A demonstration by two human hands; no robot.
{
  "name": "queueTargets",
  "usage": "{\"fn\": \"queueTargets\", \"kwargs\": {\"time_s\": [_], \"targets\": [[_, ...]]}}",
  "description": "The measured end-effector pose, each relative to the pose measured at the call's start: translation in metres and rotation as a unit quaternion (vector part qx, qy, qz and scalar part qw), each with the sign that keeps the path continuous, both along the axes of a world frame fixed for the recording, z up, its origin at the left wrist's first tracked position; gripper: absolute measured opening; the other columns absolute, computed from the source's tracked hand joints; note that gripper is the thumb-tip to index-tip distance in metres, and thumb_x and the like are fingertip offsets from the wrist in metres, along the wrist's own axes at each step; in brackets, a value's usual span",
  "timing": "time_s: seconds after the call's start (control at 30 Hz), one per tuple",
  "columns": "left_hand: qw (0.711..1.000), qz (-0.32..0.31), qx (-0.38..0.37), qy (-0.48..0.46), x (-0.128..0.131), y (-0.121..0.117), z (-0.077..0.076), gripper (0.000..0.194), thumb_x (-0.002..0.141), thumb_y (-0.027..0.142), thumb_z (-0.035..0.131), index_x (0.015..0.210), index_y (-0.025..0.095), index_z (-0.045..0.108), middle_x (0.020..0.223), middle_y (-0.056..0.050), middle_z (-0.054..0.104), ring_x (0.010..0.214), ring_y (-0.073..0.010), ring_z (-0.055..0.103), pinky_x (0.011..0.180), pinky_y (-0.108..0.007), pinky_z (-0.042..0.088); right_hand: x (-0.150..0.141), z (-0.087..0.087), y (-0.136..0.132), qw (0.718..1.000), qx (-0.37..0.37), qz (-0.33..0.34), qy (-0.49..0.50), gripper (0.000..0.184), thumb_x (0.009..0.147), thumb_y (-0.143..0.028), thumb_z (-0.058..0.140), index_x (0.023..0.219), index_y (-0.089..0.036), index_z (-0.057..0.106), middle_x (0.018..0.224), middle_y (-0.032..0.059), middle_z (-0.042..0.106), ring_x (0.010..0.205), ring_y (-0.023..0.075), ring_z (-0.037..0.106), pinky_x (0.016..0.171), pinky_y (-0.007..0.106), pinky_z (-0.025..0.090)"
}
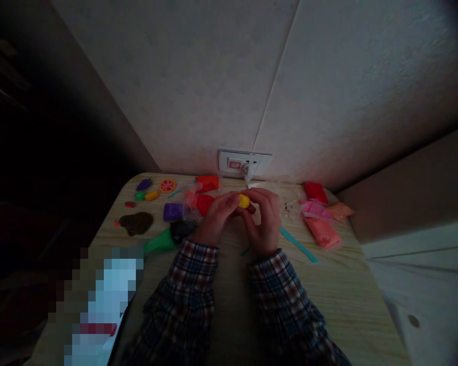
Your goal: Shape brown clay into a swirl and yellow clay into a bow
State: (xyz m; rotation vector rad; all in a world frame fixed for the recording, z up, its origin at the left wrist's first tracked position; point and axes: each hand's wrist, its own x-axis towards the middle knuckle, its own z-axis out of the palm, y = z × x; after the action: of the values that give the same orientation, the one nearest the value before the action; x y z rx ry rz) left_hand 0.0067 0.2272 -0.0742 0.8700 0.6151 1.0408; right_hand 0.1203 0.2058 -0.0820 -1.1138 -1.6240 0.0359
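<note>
Between my two hands, over the middle of the table, is a small lump of yellow modelling clay (244, 201). My left hand (220, 213) pinches it from the left with the fingers curled. From the other side my right hand (262, 216) grips the same lump between thumb and fingers. Close beyond my left hand lie a red clay packet (205, 204) and a purple packet (173, 211). A flat teal strip (298, 244), perhaps a clay tool, lies to the right of my right hand.
Small clay shapes, among them a round red-and-yellow slice (168, 186) and a brown lump (136, 223), lie at the left. Green (159, 242) and black packets are nearer. Pink and orange packets (322, 231) lie right. A socket with a plug (247, 170) is behind.
</note>
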Motion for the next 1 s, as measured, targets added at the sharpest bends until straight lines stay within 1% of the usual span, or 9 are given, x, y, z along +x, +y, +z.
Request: {"fn": "queueTargets", "kwargs": {"time_s": [0.1,0.17,0.23,0.33,0.4,0.53,0.8,1.0], "targets": [[1.000,-0.002,-0.007,0.011,0.0019,-0.0004,-0.0009,0.043,0.075,0.054,0.064,0.087,0.012,0.067,0.078,-0.007,0.068,0.084,-0.0214,0.064,0.076,-0.032,0.049,0.0008,0.0008,-0.0005,1.000,0.002,-0.007,-0.001,0.022,0.086,-0.025,0.057,0.108,-0.024,0.056,0.101,0.0063,0.061,0.098,0.0225,0.056,0.083,0.043,0.048],[1.000,-0.001,-0.004,0.016,0.0018,-0.0005,-0.0002,0.045,0.074,0.055,0.064,0.090,0.013,0.066,0.078,-0.007,0.068,0.084,-0.0214,0.065,0.076,-0.032,0.049,0.0016,0.0012,-0.0010,1.000,0.003,-0.008,-0.004,0.022,0.086,-0.025,0.057,0.108,-0.024,0.055,0.101,0.0064,0.061,0.097,0.0226,0.056,0.082,0.043,0.048],[1.000,0.004,0.000,0.016,0.0009,-0.0003,0.0010,0.043,0.071,0.051,0.069,0.091,0.014,0.065,0.079,-0.005,0.068,0.081,-0.0196,0.065,0.076,-0.031,0.049,0.0020,0.0011,-0.0016,1.000,0.006,-0.005,-0.006,0.021,0.087,-0.023,0.056,0.108,-0.024,0.055,0.101,0.0066,0.061,0.098,0.0223,0.056,0.083,0.042,0.048],[1.000,0.011,-0.001,0.016,-0.0004,0.0002,0.0018,0.037,0.067,0.044,0.075,0.089,0.015,0.064,0.080,-0.003,0.068,0.078,-0.0161,0.064,0.076,-0.028,0.048,0.0018,0.0006,-0.0020,1.000,0.007,0.002,-0.008,0.022,0.087,-0.021,0.055,0.109,-0.023,0.055,0.101,0.0066,0.061,0.098,0.0221,0.056,0.083,0.042,0.048],[1.000,0.007,0.004,0.017,-0.0004,0.0005,0.0008,0.034,0.070,0.043,0.073,0.088,0.016,0.065,0.080,-0.003,0.068,0.078,-0.0154,0.064,0.076,-0.027,0.048,0.0013,0.0006,-0.0018,1.000,0.008,0.000,-0.008,0.022,0.087,-0.021,0.055,0.109,-0.023,0.055,0.101,0.0063,0.061,0.098,0.0223,0.056,0.083,0.042,0.048],[1.000,-0.005,0.015,0.017,0.0008,0.0006,-0.0021,0.034,0.077,0.045,0.066,0.093,0.016,0.067,0.083,-0.004,0.068,0.082,-0.0174,0.064,0.079,-0.029,0.048,0.0007,0.0015,-0.0013,1.000,0.008,-0.006,-0.006,0.024,0.086,-0.021,0.055,0.110,-0.024,0.056,0.101,0.0061,0.061,0.098,0.0224,0.056,0.084,0.042,0.048],[1.000,0.008,0.000,-0.008,0.0060,-0.0006,-0.0021,0.033,0.076,0.044,0.066,0.089,0.014,0.066,0.081,-0.004,0.066,0.078,-0.0167,0.063,0.074,-0.028,0.047,-0.0006,0.0017,-0.0019,1.000,0.006,-0.002,0.012,0.024,0.086,-0.019,0.054,0.110,-0.022,0.057,0.102,0.0070,0.060,0.098,0.0218,0.055,0.083,0.040,0.048],[0.999,0.014,0.019,-0.022,0.0061,0.0000,-0.0051,0.027,0.077,0.041,0.066,0.085,0.015,0.065,0.080,-0.002,0.064,0.076,-0.0152,0.061,0.071,-0.026,0.047,-0.0008,0.0015,-0.0028,1.000,0.018,0.004,0.004,0.023,0.087,-0.020,0.054,0.110,-0.022,0.056,0.101,0.0060,0.061,0.096,0.0207,0.055,0.083,0.039,0.047]]}}
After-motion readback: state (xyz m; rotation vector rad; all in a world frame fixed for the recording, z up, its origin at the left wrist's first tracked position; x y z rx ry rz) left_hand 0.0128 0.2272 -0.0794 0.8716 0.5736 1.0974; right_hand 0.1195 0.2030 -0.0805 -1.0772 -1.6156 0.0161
